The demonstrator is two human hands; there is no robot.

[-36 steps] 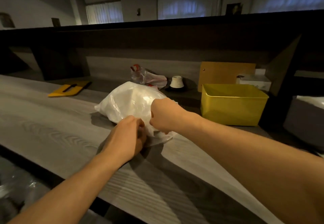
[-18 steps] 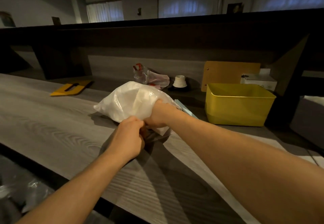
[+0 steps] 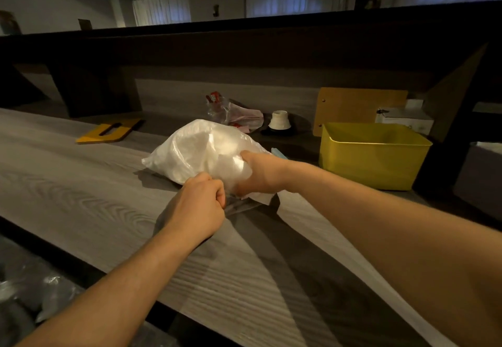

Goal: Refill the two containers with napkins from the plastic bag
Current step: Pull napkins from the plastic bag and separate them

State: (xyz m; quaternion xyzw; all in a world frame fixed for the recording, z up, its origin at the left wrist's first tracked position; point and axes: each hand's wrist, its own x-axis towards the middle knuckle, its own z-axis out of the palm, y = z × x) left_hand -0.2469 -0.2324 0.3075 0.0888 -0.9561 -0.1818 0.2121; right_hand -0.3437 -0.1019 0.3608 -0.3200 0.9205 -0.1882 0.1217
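A clear plastic bag [image 3: 195, 151] stuffed with white napkins lies on the grey wooden counter [image 3: 81, 197]. My left hand [image 3: 199, 205] is closed on the bag's near edge at its mouth. My right hand [image 3: 258, 172] reaches into the bag's opening; its fingers are hidden inside among the napkins. A yellow container [image 3: 372, 156] stands open to the right of the bag, apart from it. Part of a grey container [image 3: 480, 175] shows at the far right edge.
Behind the bag lie a smaller clear bag with red items [image 3: 233, 112], a small white cup [image 3: 279, 121], a brown board [image 3: 358, 107] and a white box [image 3: 404, 119]. A yellow flat piece [image 3: 108, 130] lies at the back left. Crumpled plastic [image 3: 40, 292] sits below the counter's front edge.
My right hand has gone from a fist at the bag's mouth into the opening. The left hand has kept its hold on the edge. The view shifted slightly.
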